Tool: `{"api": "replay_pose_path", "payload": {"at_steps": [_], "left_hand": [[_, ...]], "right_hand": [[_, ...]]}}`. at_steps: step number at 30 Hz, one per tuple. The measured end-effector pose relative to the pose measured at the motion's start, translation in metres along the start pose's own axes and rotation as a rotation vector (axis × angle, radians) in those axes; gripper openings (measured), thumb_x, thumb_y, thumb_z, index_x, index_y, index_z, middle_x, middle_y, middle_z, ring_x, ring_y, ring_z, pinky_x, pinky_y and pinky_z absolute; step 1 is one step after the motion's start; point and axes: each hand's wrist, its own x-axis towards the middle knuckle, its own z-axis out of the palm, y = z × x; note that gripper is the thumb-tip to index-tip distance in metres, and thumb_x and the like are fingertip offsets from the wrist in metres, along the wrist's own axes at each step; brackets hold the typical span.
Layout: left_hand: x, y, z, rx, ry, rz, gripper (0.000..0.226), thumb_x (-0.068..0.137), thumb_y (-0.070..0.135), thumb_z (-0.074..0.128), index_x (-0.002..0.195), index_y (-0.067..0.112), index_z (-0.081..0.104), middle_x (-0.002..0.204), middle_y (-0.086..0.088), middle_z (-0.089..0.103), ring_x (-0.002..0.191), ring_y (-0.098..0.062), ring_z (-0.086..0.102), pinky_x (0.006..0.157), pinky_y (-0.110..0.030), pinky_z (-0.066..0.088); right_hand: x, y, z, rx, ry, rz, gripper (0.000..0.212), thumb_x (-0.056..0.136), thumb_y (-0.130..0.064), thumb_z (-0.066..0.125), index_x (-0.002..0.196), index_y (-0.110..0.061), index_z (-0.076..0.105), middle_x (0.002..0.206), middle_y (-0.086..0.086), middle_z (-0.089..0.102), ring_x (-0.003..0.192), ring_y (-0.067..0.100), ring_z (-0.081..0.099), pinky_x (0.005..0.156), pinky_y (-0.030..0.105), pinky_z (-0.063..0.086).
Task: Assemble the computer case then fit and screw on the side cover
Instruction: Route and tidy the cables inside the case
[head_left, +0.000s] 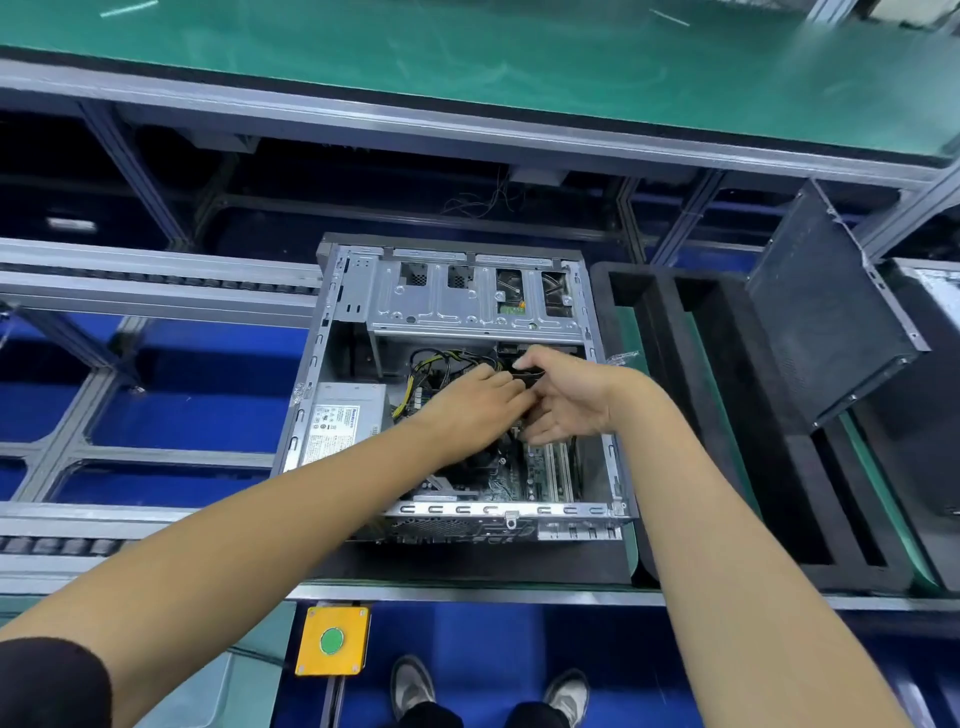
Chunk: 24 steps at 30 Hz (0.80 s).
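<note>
An open computer case (332, 332) lies on its side at the middle of the bench, with its drive cage, power supply (340, 426) and motherboard (545, 467) showing. Both my hands reach into the case over the motherboard. My right hand (566, 400) pinches a black cable connector (530, 372) between thumb and fingers. My left hand (478, 402) sits against it with its fingers curled on the same black cable. The dark side cover (826, 317) leans upright to the right of the case.
A black foam tray (727, 415) with long slots lies to the right of the case. A yellow box with a green button (332, 640) hangs under the bench's front edge. Roller conveyor rails (130, 291) run to the left. A green shelf (467, 67) spans the back.
</note>
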Motion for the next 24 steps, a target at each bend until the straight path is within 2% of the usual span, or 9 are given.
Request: {"api": "replay_pose_path", "payload": {"at_steps": [2,4,8,11,14,16,19,22,24], "left_hand": [[0.006,0.008,0.001,0.044,-0.014,0.043,0.034,0.095,0.018,0.05,0.127,0.01,0.056,0.123,-0.008,0.065,0.116,-0.028,0.058,0.094,-0.038,0.042],[0.01,0.017,0.002,0.153,-0.039,0.079,0.03,0.096,0.017,0.047,0.123,0.01,0.059,0.119,-0.007,0.068,0.111,-0.026,0.061,0.091,-0.036,0.043],[0.016,0.028,-0.002,0.35,-0.14,0.149,0.021,0.096,0.016,0.053,0.115,0.012,0.06,0.1,0.0,0.068,0.089,-0.019,0.061,0.081,-0.031,0.043],[0.025,0.033,0.002,0.471,-0.177,0.275,0.014,0.1,0.018,0.048,0.111,0.014,0.057,0.098,0.001,0.065,0.087,-0.018,0.059,0.078,-0.03,0.041],[0.045,0.036,0.007,0.339,-0.227,0.289,0.019,0.104,0.014,0.044,0.117,0.008,0.057,0.109,-0.007,0.066,0.096,-0.023,0.061,0.085,-0.034,0.047],[0.057,0.037,0.008,0.089,-0.239,0.16,0.027,0.099,0.006,0.05,0.126,0.004,0.055,0.12,-0.013,0.063,0.107,-0.03,0.061,0.09,-0.04,0.05],[0.067,0.035,0.01,-0.533,-0.318,-0.281,0.032,0.091,-0.005,0.057,0.121,0.006,0.058,0.112,-0.012,0.064,0.102,-0.029,0.063,0.088,-0.04,0.051],[0.077,0.051,0.002,-1.397,-0.227,-0.78,0.017,0.103,0.019,0.043,0.091,0.017,0.054,0.078,-0.008,0.052,0.072,-0.022,0.046,0.063,-0.033,0.036],[0.082,0.054,0.006,-1.563,-0.128,-0.943,0.03,0.106,0.04,0.038,0.093,0.02,0.055,0.081,-0.007,0.053,0.073,-0.02,0.046,0.065,-0.032,0.034]], "right_hand": [[-0.007,-0.009,0.001,-0.229,0.122,0.112,0.074,0.103,-0.048,0.038,0.16,-0.004,0.021,0.152,0.034,0.041,0.124,0.047,0.059,0.104,0.046,0.051],[-0.014,-0.02,0.001,-0.378,0.264,0.147,0.065,0.103,-0.046,0.038,0.149,0.0,0.041,0.126,0.036,0.063,0.102,0.043,0.072,0.093,0.044,0.059],[-0.012,-0.045,-0.013,-0.465,0.623,-0.166,0.047,0.099,-0.039,0.041,0.105,-0.001,0.067,0.075,0.013,0.077,0.069,0.031,0.076,0.078,0.035,0.059],[0.002,-0.048,-0.027,-0.692,0.969,-0.444,0.032,0.095,-0.038,0.044,0.094,-0.012,0.062,0.078,0.005,0.072,0.075,0.031,0.068,0.076,0.037,0.051],[0.021,-0.032,-0.039,-0.683,1.007,-0.545,0.026,0.096,-0.035,0.045,0.089,-0.016,0.06,0.085,0.004,0.067,0.083,0.031,0.062,0.07,0.037,0.044],[0.031,-0.02,-0.043,-0.682,1.021,-0.601,0.024,0.095,-0.032,0.045,0.082,-0.017,0.056,0.079,0.002,0.064,0.079,0.029,0.061,0.063,0.036,0.04],[0.037,-0.01,-0.041,-0.718,1.049,-0.677,0.024,0.093,-0.031,0.043,0.076,-0.016,0.05,0.071,0.004,0.062,0.071,0.03,0.058,0.059,0.037,0.041],[0.038,-0.01,-0.039,-0.717,1.044,-0.686,0.029,0.088,-0.036,0.038,0.077,-0.014,0.053,0.075,0.005,0.066,0.072,0.029,0.06,0.06,0.038,0.044],[0.035,-0.009,-0.039,-0.651,1.025,-0.702,0.034,0.085,-0.037,0.034,0.077,-0.013,0.057,0.077,0.006,0.068,0.076,0.028,0.061,0.066,0.041,0.048]]}}
